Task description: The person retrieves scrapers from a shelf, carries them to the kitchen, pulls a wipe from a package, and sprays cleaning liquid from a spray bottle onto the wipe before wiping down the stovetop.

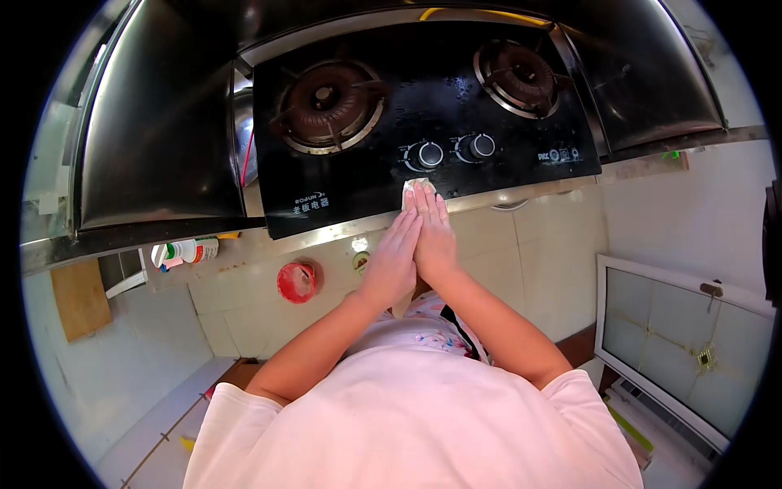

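Note:
A pale, crumpled cloth (419, 186) lies at the front edge of the black glass gas stove (366, 175), just below the control knobs (430, 155). My right hand (437, 240) holds it down under its straight fingers. Close against the right hand, my left hand (393, 265) has its fingers stretched forward, their tips on or beside the right fingers. Whether the left fingertips also touch the cloth cannot be made out. Small wet spots show on the glass between the left burner (332, 102) and the right burner (521, 77).
Dark metal panels (163, 122) flank the stove. Below its front edge, a red bucket (296, 282) stands on the tiled floor (489, 269). White bottles (195, 249) lie at the left, under the counter edge. A white-framed glass panel (664, 342) is at the right.

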### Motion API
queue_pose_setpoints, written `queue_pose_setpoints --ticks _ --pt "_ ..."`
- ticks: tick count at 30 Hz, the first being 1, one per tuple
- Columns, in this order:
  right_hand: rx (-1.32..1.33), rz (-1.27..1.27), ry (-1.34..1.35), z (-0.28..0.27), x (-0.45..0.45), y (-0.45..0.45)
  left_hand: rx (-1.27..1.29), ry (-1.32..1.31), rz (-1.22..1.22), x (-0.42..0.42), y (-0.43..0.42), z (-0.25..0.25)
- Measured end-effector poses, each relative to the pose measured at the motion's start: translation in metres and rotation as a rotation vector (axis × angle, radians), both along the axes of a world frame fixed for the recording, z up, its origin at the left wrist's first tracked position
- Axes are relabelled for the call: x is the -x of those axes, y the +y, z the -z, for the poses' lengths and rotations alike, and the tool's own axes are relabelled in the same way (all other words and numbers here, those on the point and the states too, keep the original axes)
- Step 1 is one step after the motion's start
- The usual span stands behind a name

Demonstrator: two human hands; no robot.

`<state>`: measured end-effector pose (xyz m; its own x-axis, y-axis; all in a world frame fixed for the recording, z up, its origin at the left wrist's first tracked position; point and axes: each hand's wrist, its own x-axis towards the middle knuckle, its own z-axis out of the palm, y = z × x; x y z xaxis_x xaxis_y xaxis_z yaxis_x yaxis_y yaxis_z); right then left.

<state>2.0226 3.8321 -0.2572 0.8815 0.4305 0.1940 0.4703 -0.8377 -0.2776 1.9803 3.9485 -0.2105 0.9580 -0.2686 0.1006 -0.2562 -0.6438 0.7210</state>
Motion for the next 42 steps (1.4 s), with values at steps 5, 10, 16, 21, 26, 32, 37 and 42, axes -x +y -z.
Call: queue_pose_setpoints --ticks 5,10,16,21,26,32,37,42 --pt "-0.053 0.034 0.012 0.001 -0.015 -0.032 -0.011 -0.033 0.001 -0.015 -0.033 -0.004" --pt "-0.061 -0.045 0.057 0.002 -0.021 -0.042 -0.077 -0.018 -0.117 -0.013 -0.053 0.004" --pt "-0.123 -0.182 0.087 0.001 -0.011 -0.027 -0.122 -0.002 -0.262 0.008 -0.049 0.004" --pt "-0.115 -0.066 0.112 0.003 -0.015 -0.056 -0.04 -0.002 -0.136 -0.005 -0.069 -0.001" --pt "-0.068 0.058 0.047 0.006 -0.021 -0.055 -0.042 -0.024 -0.096 -0.019 -0.071 0.0" --pt "-0.031 -0.092 0.021 0.001 -0.02 -0.028 -0.124 -0.001 -0.172 -0.006 -0.047 0.007" --pt "-0.096 -0.105 0.115 -0.004 -0.014 -0.036 -0.134 0.051 -0.18 -0.003 -0.053 -0.003" --pt "0.07 0.027 0.041 0.001 -0.014 -0.046 -0.111 -0.015 -0.093 -0.011 -0.062 -0.002"
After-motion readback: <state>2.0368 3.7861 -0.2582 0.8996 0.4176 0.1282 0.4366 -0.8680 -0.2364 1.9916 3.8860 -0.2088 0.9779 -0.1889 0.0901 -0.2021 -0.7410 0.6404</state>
